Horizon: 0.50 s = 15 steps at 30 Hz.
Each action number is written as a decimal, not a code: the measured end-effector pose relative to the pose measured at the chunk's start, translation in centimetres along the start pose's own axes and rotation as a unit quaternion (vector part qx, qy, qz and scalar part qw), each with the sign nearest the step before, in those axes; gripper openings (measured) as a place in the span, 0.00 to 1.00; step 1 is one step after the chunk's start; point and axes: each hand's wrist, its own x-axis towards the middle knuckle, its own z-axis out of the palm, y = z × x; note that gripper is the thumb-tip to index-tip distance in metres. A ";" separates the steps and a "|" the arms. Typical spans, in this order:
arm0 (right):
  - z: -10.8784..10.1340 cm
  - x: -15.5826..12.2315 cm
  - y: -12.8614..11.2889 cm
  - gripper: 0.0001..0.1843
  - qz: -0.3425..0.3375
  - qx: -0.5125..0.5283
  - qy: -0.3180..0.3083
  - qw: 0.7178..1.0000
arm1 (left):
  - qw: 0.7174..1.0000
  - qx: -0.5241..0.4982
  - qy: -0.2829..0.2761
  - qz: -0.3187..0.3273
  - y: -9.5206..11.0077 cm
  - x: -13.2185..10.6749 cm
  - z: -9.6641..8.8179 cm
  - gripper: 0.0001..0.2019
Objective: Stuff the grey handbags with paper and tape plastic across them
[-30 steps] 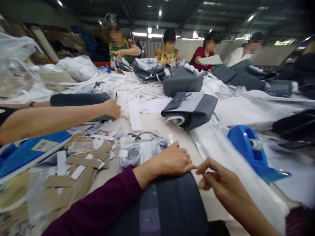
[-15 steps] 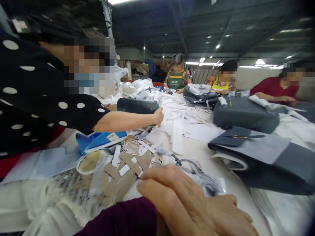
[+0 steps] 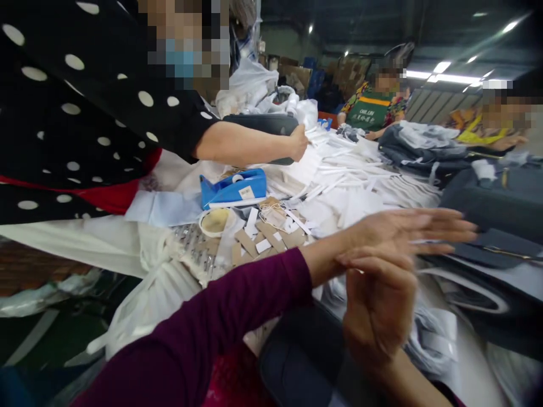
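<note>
My left hand (image 3: 418, 229) stretches out to the right over the table, fingers extended and holding nothing. Below it, my right hand (image 3: 379, 305) has its fingers curled against my left wrist. A dark navy bag (image 3: 303, 356) lies close in front of me, partly hidden under my purple left sleeve. Just past the right hand are grey straps wrapped in clear plastic (image 3: 432, 339). A dark bag with a flap (image 3: 509, 246) rests beyond my left fingertips, blurred.
Cardboard and paper scraps (image 3: 271, 237), a roll of tape (image 3: 214, 221) and a blue tape dispenser (image 3: 233, 189) lie to the left. A co-worker in a polka-dot top holds a dark bag (image 3: 263, 127). White strips (image 3: 339, 169) cover the table's middle; other co-workers sit beyond.
The view has swung right and down. My hands have gone from overlapping near the table's front to the left hand reaching out, with the right at its wrist. The nearby navy bag has come into view.
</note>
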 end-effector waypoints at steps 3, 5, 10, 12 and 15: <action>0.4 0.4 -0.3 0.15 -0.047 -0.009 -0.095 0.994 | 0.983 -0.176 0.041 0.011 -0.8 -2.1 -5.4 0.14; 0.7 0.6 0.0 0.15 -0.041 -0.007 -0.160 0.986 | 0.980 -0.172 0.104 0.004 -2.8 -5.3 -8.4 0.14; 1.7 -0.3 2.7 0.10 -0.036 -0.129 -0.441 0.887 | 0.991 -0.047 0.125 0.020 -10.2 -15.6 -10.1 0.19; 1.8 -0.8 3.4 0.15 -0.052 -0.175 -0.509 0.841 | 0.991 -0.060 0.118 -0.016 -12.5 -18.5 -9.2 0.20; 1.6 -1.1 3.6 0.17 -0.046 -0.202 -0.534 0.820 | 0.986 -0.127 0.098 -0.049 -14.5 -20.7 -7.9 0.23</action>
